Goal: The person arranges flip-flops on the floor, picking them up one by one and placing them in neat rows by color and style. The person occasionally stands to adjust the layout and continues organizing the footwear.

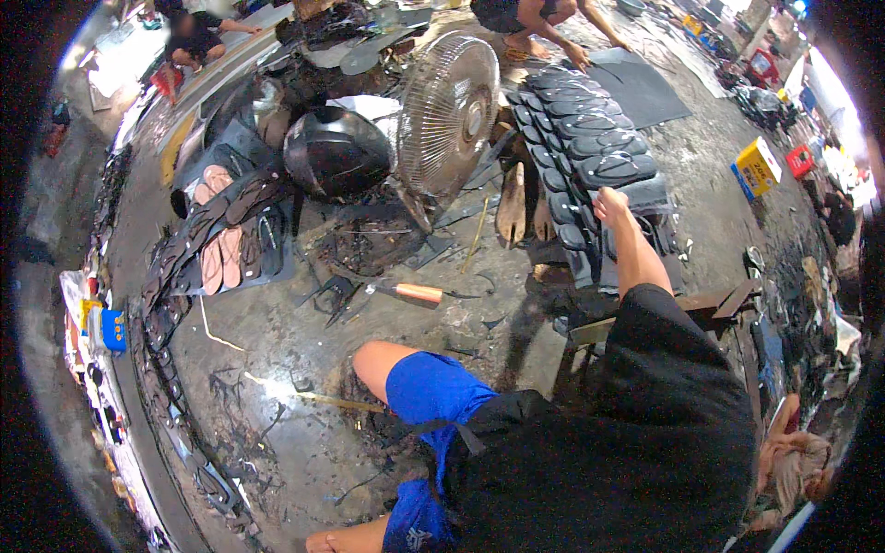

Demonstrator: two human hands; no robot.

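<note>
My right hand (610, 206), at the end of a bare forearm from a black sleeve, reaches over rows of black flip-flops (619, 170). Its fingers are curled in at the near end of the rows; what they hold, if anything, is hidden. The flip-flops lie overlapping in long rows on dark sheets. My left hand does not show. To the left of the rows stand foot-shaped wooden forms (511, 205). A wooden-handled tool (418, 292) lies on the floor among black scraps, in front of my knee in blue shorts (429, 382).
A standing fan (450, 120) and a black helmet (337, 152) stand ahead. Pink flip-flops (221, 258) lie on a pile at left. Beyond the rows, a co-worker's hand (578, 57) is by a dark sheet (641, 90). A yellow box (758, 170) sits at right.
</note>
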